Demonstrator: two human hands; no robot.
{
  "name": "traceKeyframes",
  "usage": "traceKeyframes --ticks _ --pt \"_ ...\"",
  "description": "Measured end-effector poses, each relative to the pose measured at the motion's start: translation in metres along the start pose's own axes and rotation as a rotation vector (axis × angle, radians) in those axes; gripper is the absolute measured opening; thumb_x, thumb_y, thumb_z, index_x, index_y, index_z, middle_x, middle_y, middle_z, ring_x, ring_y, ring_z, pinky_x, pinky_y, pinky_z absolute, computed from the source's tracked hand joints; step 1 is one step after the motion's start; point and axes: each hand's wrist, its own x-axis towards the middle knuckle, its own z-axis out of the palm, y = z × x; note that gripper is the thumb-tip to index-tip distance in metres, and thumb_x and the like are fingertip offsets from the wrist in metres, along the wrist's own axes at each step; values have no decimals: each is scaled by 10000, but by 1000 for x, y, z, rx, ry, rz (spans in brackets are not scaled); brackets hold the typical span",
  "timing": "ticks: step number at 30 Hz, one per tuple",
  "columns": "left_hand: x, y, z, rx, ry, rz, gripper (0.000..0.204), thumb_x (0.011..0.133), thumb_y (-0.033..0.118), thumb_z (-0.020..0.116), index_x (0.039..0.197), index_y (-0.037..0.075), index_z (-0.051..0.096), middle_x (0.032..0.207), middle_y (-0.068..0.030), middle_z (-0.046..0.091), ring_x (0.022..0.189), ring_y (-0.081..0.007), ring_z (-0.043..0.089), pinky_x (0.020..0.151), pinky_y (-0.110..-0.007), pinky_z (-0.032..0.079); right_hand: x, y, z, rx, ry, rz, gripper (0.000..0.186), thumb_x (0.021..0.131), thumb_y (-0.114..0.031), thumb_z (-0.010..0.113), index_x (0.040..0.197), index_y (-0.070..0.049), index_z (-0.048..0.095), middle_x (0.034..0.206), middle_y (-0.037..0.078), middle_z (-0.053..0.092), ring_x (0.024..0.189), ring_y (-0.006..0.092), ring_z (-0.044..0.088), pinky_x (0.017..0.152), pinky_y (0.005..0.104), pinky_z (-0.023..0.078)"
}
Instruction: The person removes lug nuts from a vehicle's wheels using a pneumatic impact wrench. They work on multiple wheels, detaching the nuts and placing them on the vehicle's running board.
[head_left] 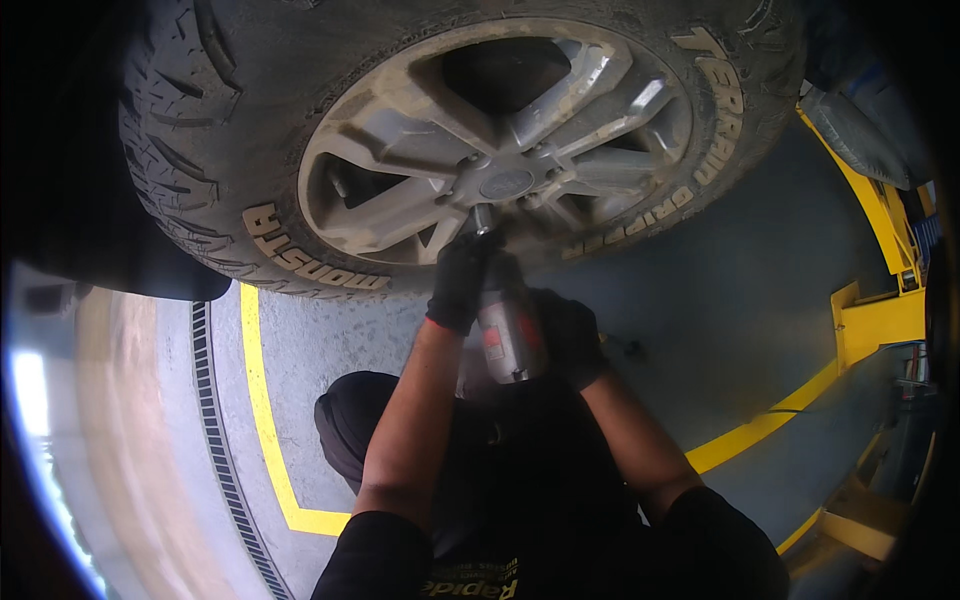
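Observation:
A large off-road tyre (175, 120) on a dirty grey alloy rim (385, 225) fills the upper view, a centre cap (506, 182) at its hub. A silver impact wrench (505, 330) points up at the wheel, its socket (481, 218) at a lug position just below left of the cap. My left hand (460, 280), in a black glove, is closed round the wrench's front end near the socket. My right hand (568, 335), also gloved, grips the wrench from behind at the right; its fingers are partly hidden by the tool.
A yellow lift arm (880, 318) stands at the right, with dark equipment beside it. Yellow painted lines (258, 390) and a drain grate (205, 370) run along the grey floor. A bright opening (32, 400) is at the far left. My dark-clad leg shows below the wheel.

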Motion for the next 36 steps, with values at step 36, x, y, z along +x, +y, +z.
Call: traceKeyframes --ticks 36 --pt "-5 1 -2 -317 -46 -32 324 964 227 447 1155 16 603 956 -67 656 850 -139 630 764 -273 505 0 4 -1 -207 18 -94 175 791 -216 609 894 -113 513 714 56 557 604 226 606 537 378 470"
